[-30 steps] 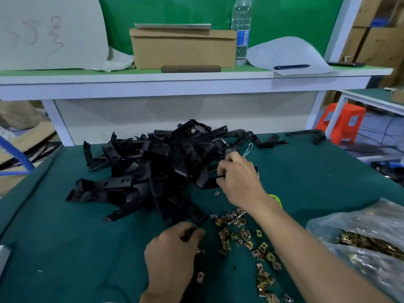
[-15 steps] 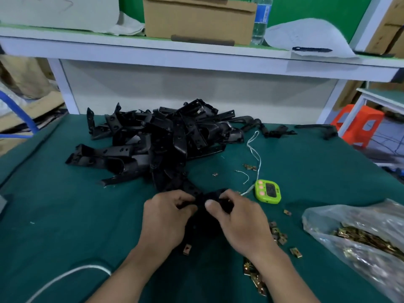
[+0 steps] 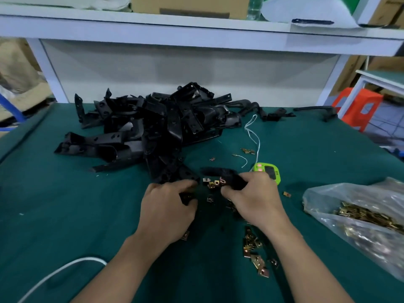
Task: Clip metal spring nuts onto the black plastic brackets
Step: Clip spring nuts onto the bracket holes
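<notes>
Person's right hand point(image 3: 255, 200) was sitting just left of the little green timer point(image 3: 267, 171), fingers curled and pinching the near end of a black plastic bracket point(image 3: 220, 173), which stuck out further left of the timer, low over the green mat point(image 3: 65, 215). The left hand point(image 3: 168, 211) was further left again, fingers bent around a dark piece point(image 3: 187, 197). It was too blurry to tell whether that was part of the same bracket or a separate one. Between the two hands sat a few brass-coloured spring nuts point(image 3: 213, 184), close to the bracket's end, and it couldn't be made out whether one was already clipped on. The big bracket pile point(image 3: 153, 132) lay beyond and left of the timer, the clear bag of nuts point(image 3: 360, 206) to the right of it, and more loose nuts point(image 3: 254, 252) were scattered on the near side. Handling-wise, the bracket looked light and rigid, so gripping it by the body close to the tab being clipped seemed sensible, so it wouldn't twist. The nuts looked tiny, springy and probably slick with sharpish edges. They were best pinched by the flat sides, open mouth toward the plastic edge, then thumbed on. They'd ping away easily if squeezed crooked.
</notes>
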